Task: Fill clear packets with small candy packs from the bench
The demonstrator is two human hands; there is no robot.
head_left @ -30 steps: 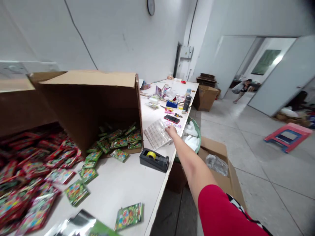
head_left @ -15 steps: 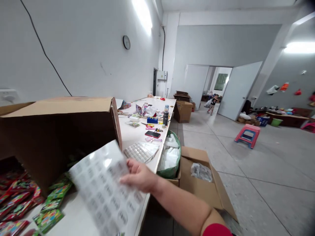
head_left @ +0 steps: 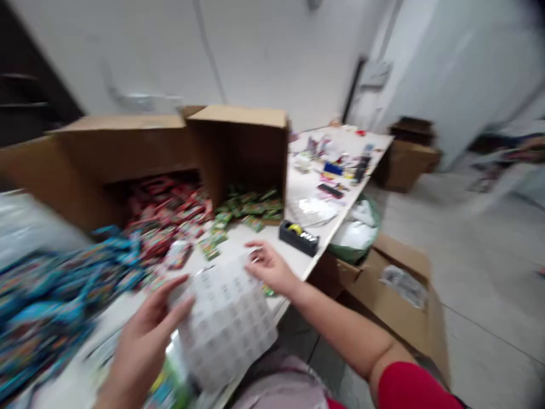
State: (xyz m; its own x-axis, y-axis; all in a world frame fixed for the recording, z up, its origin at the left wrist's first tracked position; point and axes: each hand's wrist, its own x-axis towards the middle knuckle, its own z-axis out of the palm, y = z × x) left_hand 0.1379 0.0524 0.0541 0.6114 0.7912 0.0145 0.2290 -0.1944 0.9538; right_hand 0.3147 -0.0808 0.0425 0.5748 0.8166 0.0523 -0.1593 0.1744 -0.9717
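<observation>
Both of my hands hold a white sheet of small printed stickers [head_left: 227, 321] over the near edge of the white table [head_left: 247, 241]. My left hand [head_left: 142, 341] grips the sheet's left edge with thumb and fingers. On the sheet's top right corner my right hand [head_left: 270, 267] pinches, its fingers curled. The picture is blurred by motion.
Two cardboard boxes [head_left: 170, 153] lie on their sides, spilling red packets [head_left: 170, 213] and green packets [head_left: 247, 204]. Blue packets [head_left: 55, 289] pile at left. A black tape dispenser [head_left: 298, 237] sits near the edge. A green bin [head_left: 355, 227] and open carton [head_left: 400, 284] stand on the floor.
My right hand picked a sticker sheet from the stack farther up the table and brought it close. My left hand has come in and taken its other edge. The view swung left and down.
</observation>
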